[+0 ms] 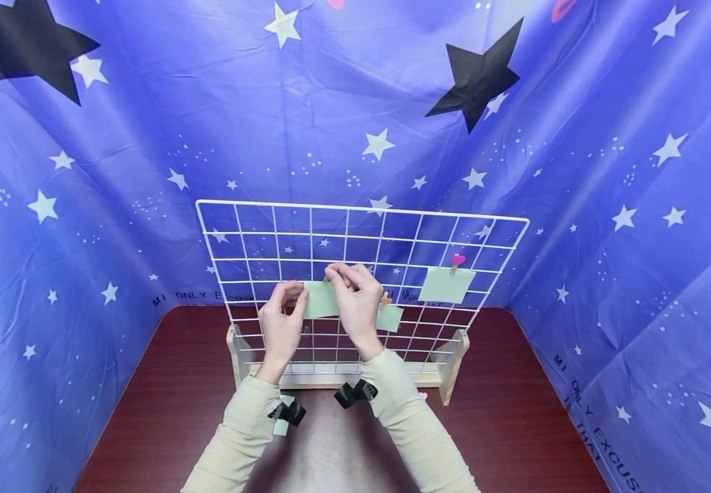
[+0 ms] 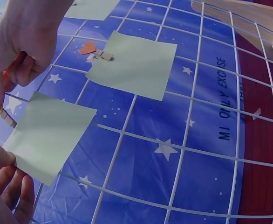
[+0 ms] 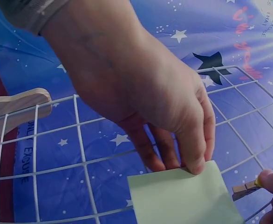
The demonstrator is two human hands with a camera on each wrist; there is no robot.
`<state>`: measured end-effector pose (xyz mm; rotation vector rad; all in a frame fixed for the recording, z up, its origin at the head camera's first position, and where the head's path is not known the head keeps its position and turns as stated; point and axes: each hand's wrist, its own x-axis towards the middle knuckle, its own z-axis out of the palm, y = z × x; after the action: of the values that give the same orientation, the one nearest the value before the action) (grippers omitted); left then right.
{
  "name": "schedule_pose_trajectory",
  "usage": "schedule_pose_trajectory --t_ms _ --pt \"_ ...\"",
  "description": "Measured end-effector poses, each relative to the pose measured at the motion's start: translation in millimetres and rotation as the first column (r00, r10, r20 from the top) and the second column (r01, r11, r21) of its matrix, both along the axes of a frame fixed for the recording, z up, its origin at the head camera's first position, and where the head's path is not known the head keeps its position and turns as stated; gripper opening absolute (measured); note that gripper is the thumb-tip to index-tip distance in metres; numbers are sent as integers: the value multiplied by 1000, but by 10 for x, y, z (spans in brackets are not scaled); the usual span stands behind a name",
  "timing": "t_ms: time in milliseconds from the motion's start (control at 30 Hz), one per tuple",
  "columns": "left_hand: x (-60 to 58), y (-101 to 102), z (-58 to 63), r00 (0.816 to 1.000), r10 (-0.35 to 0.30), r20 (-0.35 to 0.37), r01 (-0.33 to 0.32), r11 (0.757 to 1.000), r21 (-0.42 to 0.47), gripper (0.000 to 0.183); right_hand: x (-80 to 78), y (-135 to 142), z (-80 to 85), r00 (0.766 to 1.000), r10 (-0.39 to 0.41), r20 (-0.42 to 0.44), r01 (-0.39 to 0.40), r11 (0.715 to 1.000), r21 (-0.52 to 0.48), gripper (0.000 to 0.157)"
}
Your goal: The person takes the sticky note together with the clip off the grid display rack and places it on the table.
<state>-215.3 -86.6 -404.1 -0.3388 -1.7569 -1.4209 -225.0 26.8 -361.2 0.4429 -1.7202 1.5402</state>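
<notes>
My left hand (image 1: 280,329) pinches one side of a pale green paper note (image 1: 319,301), held flat against a white wire grid (image 1: 269,204). At the note's top edge, my right hand (image 1: 358,301) pinches a small wooden clothespin (image 2: 7,117) with a yellow end. The clothespin touches the note's edge; whether it bites the wire cannot be seen. Just right of that hand, a second green note (image 1: 390,319) hangs from a clothespin with an orange heart (image 2: 87,47). Farther right hangs another green note (image 1: 446,285) under a pink-heart clothespin (image 1: 458,260).
The grid stands in a wooden base (image 1: 318,378) on a dark red table (image 1: 164,404). A pale green paper (image 1: 281,428) lies partly under my left wrist. A small pink thing (image 1: 423,396) lies near the base's right side. Blue star-patterned cloth (image 1: 238,137) surrounds the table.
</notes>
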Motion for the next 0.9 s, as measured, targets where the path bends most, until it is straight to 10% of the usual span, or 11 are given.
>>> schedule_pose_trajectory --t_ms 900 --pt "50 -89 -66 996 -66 53 63 996 56 11 113 227 -59 996 84 -40 -81 994 75 5"
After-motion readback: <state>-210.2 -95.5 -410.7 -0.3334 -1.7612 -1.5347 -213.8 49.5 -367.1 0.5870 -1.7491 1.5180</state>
